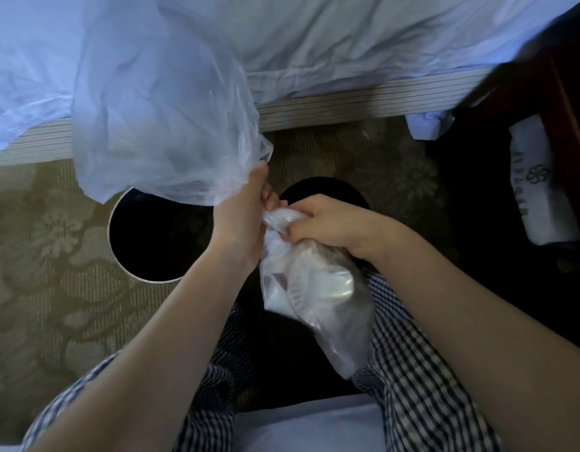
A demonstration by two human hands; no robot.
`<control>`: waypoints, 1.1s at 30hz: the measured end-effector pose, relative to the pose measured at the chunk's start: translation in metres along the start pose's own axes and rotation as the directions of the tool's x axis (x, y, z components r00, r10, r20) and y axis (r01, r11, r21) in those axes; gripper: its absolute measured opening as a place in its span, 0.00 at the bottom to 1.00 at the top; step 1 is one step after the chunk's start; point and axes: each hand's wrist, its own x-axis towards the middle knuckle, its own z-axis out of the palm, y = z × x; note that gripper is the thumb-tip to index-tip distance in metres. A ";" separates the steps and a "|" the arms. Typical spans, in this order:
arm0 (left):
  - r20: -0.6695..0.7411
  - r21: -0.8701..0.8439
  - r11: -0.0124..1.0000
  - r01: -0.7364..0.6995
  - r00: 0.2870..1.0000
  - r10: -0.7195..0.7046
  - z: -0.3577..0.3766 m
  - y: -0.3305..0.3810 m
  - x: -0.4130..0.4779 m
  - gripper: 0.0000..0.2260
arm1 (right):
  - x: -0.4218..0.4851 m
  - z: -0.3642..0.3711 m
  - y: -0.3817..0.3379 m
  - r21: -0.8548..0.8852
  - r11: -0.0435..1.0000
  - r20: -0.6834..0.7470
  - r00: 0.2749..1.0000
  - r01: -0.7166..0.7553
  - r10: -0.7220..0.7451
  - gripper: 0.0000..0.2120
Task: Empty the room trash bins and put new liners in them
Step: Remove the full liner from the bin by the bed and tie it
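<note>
My left hand (241, 213) grips the edge of a large clear liner bag (158, 119) that billows up and to the left, over the bed's edge. My right hand (321, 223) clutches the gathered neck of a smaller clear bag (318, 295) holding white rubbish, which hangs down between my knees. Two round black bins stand on the carpet below: one with a shiny rim (145, 239) at the left, partly under the liner, and a second (321, 190) mostly hidden behind my hands.
A bed with pale sheets (347, 34) and a striped base runs across the top. A dark wooden nightstand (543, 93) stands at the right, with a white printed bag (536, 181) beside it. Patterned olive carpet (37, 256) covers the floor at the left.
</note>
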 end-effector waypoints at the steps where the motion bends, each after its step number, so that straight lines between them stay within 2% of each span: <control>1: -0.007 0.016 1.000 -0.007 1.000 0.008 -0.001 -0.002 0.001 0.15 | -0.001 0.000 -0.001 0.018 1.000 -0.019 1.000 0.021 -0.021 0.08; 5: -0.031 0.040 0.999 -0.010 0.999 0.011 -0.005 -0.003 0.007 0.16 | -0.001 0.000 -0.003 0.332 0.941 -0.019 0.998 0.069 -0.066 0.19; 7: -0.060 0.030 1.000 -0.009 0.998 0.011 -0.005 -0.004 0.009 0.17 | -0.001 0.002 -0.005 0.442 0.897 0.032 0.998 0.029 -0.048 0.15; 9: -0.081 0.019 1.000 -0.004 0.997 0.005 -0.002 -0.006 0.006 0.18 | -0.002 0.003 -0.007 0.470 0.881 0.094 0.996 -0.046 0.002 0.10; 10: -0.096 -0.002 1.000 0.000 0.995 -0.001 0.001 -0.007 0.004 0.18 | -0.001 0.004 -0.006 0.413 0.910 0.098 0.995 -0.048 0.008 0.10; 12: -0.101 -0.029 1.000 0.010 0.995 -0.013 0.004 -0.007 0.001 0.15 | 0.002 0.002 -0.001 0.122 0.993 0.083 0.996 0.008 -0.018 0.08; 14: -0.061 -0.034 0.999 -0.001 0.998 -0.001 0.001 -0.002 0.002 0.12 | 0.000 -0.004 -0.002 -0.099 0.994 0.078 0.996 0.051 -0.043 0.08; 15: -0.044 -0.048 0.999 -0.012 0.999 0.010 -0.002 0.002 0.003 0.12 | -0.003 -0.010 -0.003 -0.146 0.987 0.061 0.996 0.066 -0.058 0.09; 17: -0.042 -0.113 0.993 -0.016 0.999 0.012 -0.009 0.010 0.006 0.14 | -0.009 -0.025 -0.004 -0.155 0.984 0.008 0.996 0.088 -0.088 0.10; 20: -0.093 -0.175 0.984 -0.015 0.996 -0.001 -0.018 0.020 0.010 0.17 | -0.016 -0.043 0.002 -0.048 0.995 -0.051 0.994 0.091 -0.094 0.11; 24: -0.179 -0.130 0.991 -0.010 0.984 -0.013 -0.031 0.025 0.018 0.16 | -0.016 -0.056 0.010 -0.165 0.985 -0.181 0.981 0.042 -0.072 0.12; 26: -0.277 -0.048 0.999 0.018 0.960 -0.031 -0.035 0.025 0.019 0.13 | -0.016 -0.061 0.014 -0.227 0.974 -0.264 0.961 0.026 -0.087 0.14; 28: -0.353 0.190 0.982 -0.004 0.933 0.072 -0.035 0.028 0.014 0.09 | -0.017 -0.064 0.018 -0.266 0.963 -0.353 0.926 0.036 -0.133 0.15; 29: -0.340 0.425 0.905 -0.020 0.923 0.180 -0.036 0.029 0.012 0.06 | -0.017 -0.065 0.020 -0.286 0.956 -0.392 0.904 0.057 -0.171 0.14; 30: -0.264 0.680 0.732 -0.039 0.919 0.294 -0.038 0.029 0.012 0.03 | -0.018 -0.067 0.021 -0.319 0.945 -0.416 0.885 0.075 -0.211 0.14; 31: -0.148 0.863 0.503 -0.052 0.926 0.349 -0.039 0.029 0.010 0.01 | -0.018 -0.068 0.021 -0.361 0.929 -0.413 0.879 0.082 -0.238 0.14; 32: -0.055 0.953 0.298 -0.049 0.942 0.332 -0.040 0.027 0.009 0.03 | -0.018 -0.069 0.022 -0.402 0.912 -0.381 0.890 0.085 -0.251 0.13; 33: 0.002 0.987 0.155 -0.044 0.965 0.262 -0.041 0.024 0.006 0.06 | -0.019 -0.068 0.021 -0.434 0.897 -0.327 0.913 0.085 -0.245 0.12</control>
